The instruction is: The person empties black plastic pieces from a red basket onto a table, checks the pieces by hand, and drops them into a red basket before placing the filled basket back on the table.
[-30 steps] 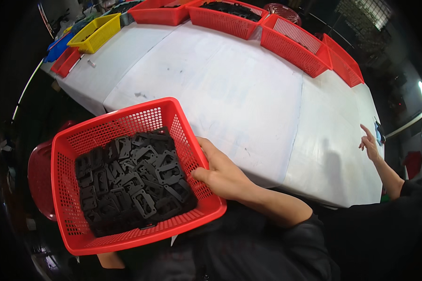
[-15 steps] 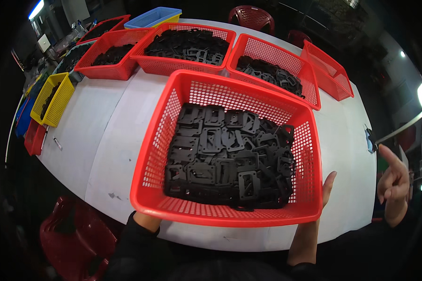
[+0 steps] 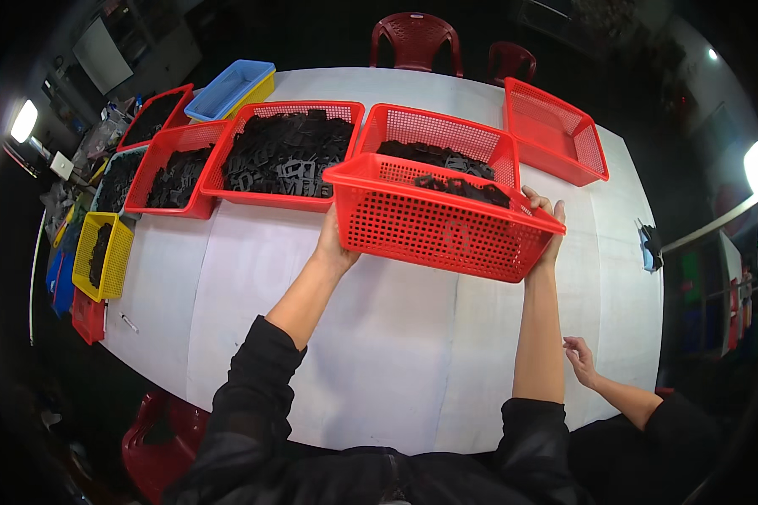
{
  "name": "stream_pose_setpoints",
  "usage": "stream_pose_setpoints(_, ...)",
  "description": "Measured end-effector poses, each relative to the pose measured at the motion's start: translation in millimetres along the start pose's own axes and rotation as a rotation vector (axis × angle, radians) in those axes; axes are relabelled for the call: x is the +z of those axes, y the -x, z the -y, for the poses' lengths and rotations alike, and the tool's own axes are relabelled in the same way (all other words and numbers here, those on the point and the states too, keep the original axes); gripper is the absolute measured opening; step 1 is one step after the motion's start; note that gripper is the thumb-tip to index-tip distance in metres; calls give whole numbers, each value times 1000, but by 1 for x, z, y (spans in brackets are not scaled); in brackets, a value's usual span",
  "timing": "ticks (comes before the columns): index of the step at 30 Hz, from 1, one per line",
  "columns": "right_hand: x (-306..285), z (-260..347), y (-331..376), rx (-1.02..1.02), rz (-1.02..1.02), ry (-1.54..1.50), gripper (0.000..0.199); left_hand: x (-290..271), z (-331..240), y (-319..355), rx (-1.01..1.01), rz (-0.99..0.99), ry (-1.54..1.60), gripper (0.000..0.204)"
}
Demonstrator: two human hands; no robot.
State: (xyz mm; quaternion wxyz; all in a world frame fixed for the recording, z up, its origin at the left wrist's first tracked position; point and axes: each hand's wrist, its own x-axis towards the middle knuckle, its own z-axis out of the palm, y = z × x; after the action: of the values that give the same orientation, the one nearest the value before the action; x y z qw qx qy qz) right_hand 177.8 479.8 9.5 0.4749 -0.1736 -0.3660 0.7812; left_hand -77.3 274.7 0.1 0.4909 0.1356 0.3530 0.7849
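Observation:
A red perforated plastic basket (image 3: 446,231) is held up between my two hands, over the far half of the table. Its near wall faces me and hides most of the inside; some flat black frame-shaped pieces (image 3: 467,190) show above the rim. My left hand (image 3: 335,240) grips the left end, fingers partly hidden by the basket. On the other end, my right hand (image 3: 547,220) is wrapped around the wall with its fingertips at the rim. Just behind stands another red basket (image 3: 501,160) with black pieces, partly covered by the held one.
Along the far side of the white table (image 3: 328,337) stand red baskets (image 3: 269,202) of black pieces, a blue-and-yellow container (image 3: 232,88) and a red basket (image 3: 564,135) at right. A yellow basket (image 3: 101,278) is at left. A co-worker's hand (image 3: 579,360) reaches in from the right.
The held basket has moved away from me, toward the far baskets, and its near wall now faces me. The co-worker's hand has come lower and nearer the table.

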Motion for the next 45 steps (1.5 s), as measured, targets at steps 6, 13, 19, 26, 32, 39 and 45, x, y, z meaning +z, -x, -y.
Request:
stream_pose_setpoints(6,21,16,-62,237,-330,341,59,23,-41,-25,-250,-39,-325,72)
stream_pose_setpoints(13,-5,5,-122,152,-92,645,83,26,-53,-52,-361,-47,-590,88)
stream_pose_setpoints(19,-55,-18,-184,475,-110,703,94,24,-52,-84,-426,-118,-1043,84)
stream_pose_setpoints(26,-82,-20,-199,441,-132,631,79,69,-45,-99,163,-203,-1734,61)
stream_pose_setpoints(32,-34,43,-162,136,-299,488,73,76,-34,-104,164,-113,-1672,53)
stream_pose_setpoints(39,-79,265,30,-344,76,1018,63,39,-7,-29,260,32,-1027,43)
stream_pose_setpoints(45,-51,143,86,-475,-39,1778,16,-51,33,57,-92,-157,-917,39)
